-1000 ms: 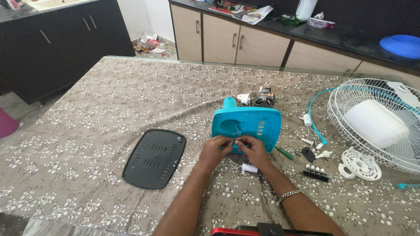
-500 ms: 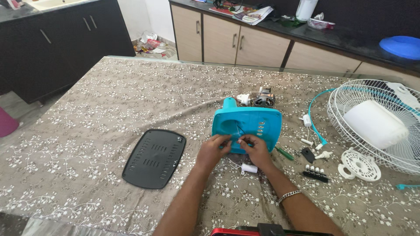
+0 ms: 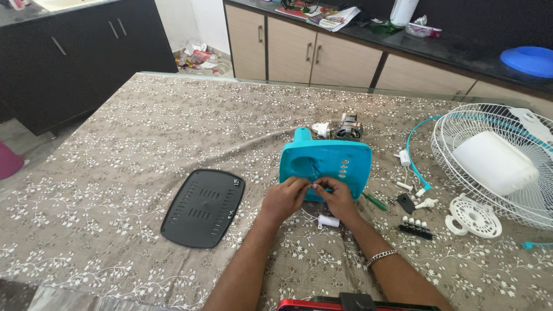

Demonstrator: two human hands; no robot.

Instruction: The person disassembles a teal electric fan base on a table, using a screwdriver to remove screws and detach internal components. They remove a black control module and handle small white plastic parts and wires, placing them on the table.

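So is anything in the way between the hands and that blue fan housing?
Nothing visible. The left hand and right hand already meet at the near edge of the blue fan housing, fingertips pinching thin wires there. The small white cylinder lies on the tablecloth beneath the wrists.

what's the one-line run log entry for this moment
left hand: pinching thin wires | right hand: pinching same wires | at: teal plastic fan base housing | beside: black vented plastic cover plate, white wire fan guard
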